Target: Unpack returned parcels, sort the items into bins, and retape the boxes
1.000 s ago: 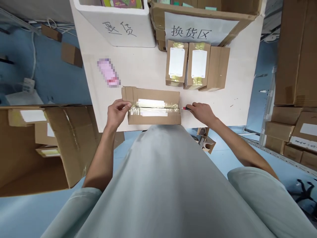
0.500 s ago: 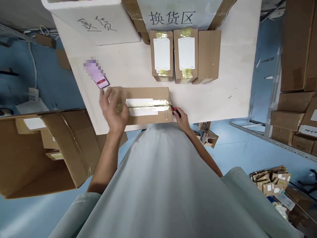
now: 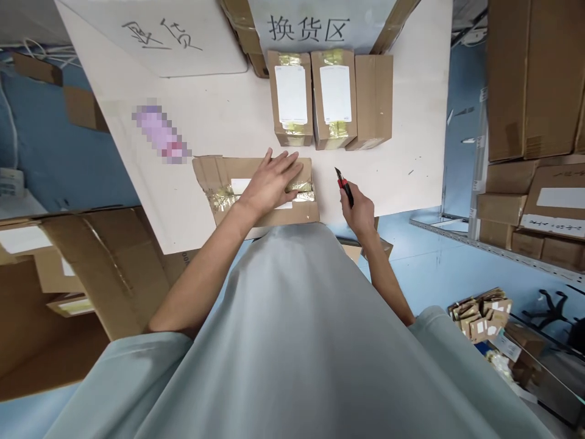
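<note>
Your left hand (image 3: 270, 186) lies palm down across the taped box (image 3: 242, 167), fingers spread, left forearm (image 3: 203, 274) slanting in from the box's near left. Your right hand (image 3: 360, 210) hovers just off the box's right end, fingers curled into a grip.

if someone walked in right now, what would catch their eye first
First, probably the red-and-black cutter, held blade-forward in the right hand, to the right of the taped box. Next, the left hand, spread across that box. Beyond, three cartons stand side by side in front of a sheet with large characters.
</note>
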Demonstrator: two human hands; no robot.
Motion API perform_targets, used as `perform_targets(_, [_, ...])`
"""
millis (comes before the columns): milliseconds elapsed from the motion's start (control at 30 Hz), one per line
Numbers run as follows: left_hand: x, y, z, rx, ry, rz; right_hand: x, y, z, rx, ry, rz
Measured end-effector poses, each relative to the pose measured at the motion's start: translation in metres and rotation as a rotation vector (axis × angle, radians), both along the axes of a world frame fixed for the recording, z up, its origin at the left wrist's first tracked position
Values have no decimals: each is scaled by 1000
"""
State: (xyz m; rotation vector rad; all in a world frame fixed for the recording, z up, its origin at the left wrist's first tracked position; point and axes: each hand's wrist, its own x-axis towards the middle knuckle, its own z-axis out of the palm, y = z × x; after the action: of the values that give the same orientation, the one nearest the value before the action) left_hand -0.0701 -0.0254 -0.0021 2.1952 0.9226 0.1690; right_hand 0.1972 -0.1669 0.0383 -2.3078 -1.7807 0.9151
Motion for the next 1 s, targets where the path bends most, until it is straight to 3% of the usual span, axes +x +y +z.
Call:
perform_targets(133, [1, 3, -7, 16, -11, -37, -34, 1, 31, -133, -19, 12])
perform_targets(233, [-3, 0, -13, 38, -34, -27, -59, 1, 44, -187, -52, 38])
perform_targets(500, [-19, -6, -20, 31, -121, 0, -95, 2, 58, -315, -189, 26])
perform_targets(700, [-16, -3, -23, 36, -144, -7, -117, 28, 64, -416, -290, 30])
perform_targets(833, [-16, 0, -23, 33, -153, -12, -121, 36, 64, -458, -359, 66])
perform_targets(1000, [-17, 0, -25, 49, -136, -28, -114, 21, 78, -494, -345, 66])
